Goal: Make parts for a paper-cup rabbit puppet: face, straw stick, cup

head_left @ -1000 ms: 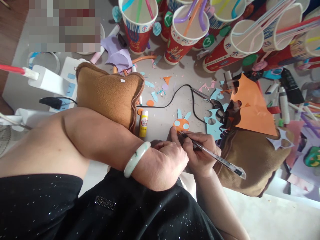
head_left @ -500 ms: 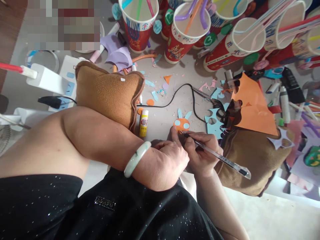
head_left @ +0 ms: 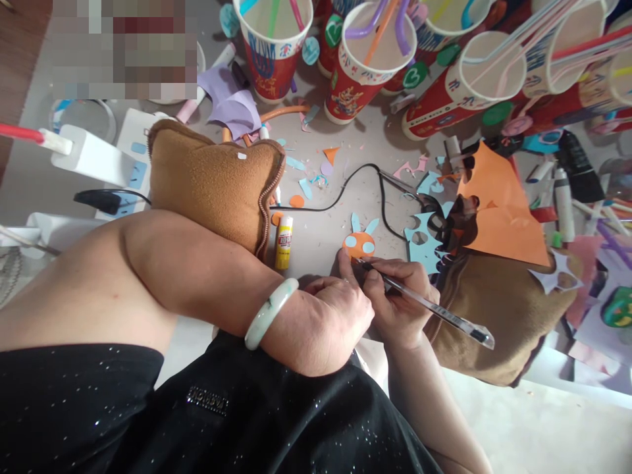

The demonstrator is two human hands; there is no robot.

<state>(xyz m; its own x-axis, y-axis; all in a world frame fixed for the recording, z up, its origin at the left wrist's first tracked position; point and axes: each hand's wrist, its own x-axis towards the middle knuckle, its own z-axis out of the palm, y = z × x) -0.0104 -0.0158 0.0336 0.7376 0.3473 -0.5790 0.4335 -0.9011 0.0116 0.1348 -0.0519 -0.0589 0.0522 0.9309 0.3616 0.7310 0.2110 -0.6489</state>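
Note:
A bunny-face paper cutout [head_left: 359, 244], orange with two pale blue ears and two pale blue ovals, lies on the table. My left hand [head_left: 340, 309] is mostly curled, its index fingertip pressing on the cutout's lower left edge; the inside of the fist is hidden. A clear-barrelled black gel pen [head_left: 434, 308] is pinched in my right hand [head_left: 402, 296], its tip at the cutout's lower edge. A yellow and white glue stick [head_left: 284, 243] stands left of the cutout. Pale blue paper scrap [head_left: 423, 245] with cut-out holes is right of it.
Red and white paper cups [head_left: 350, 72] with straws crowd the far side. Brown cushions [head_left: 212, 181] lie left and right [head_left: 508, 316]. A black cord [head_left: 340, 197] crosses the table among paper bits. Orange paper [head_left: 503, 210] rests at right; a power strip [head_left: 126, 171] is at left.
The pen's rear end has tipped slightly upward in the picture. Both hands stay almost in the same place, and the cutout has not visibly moved.

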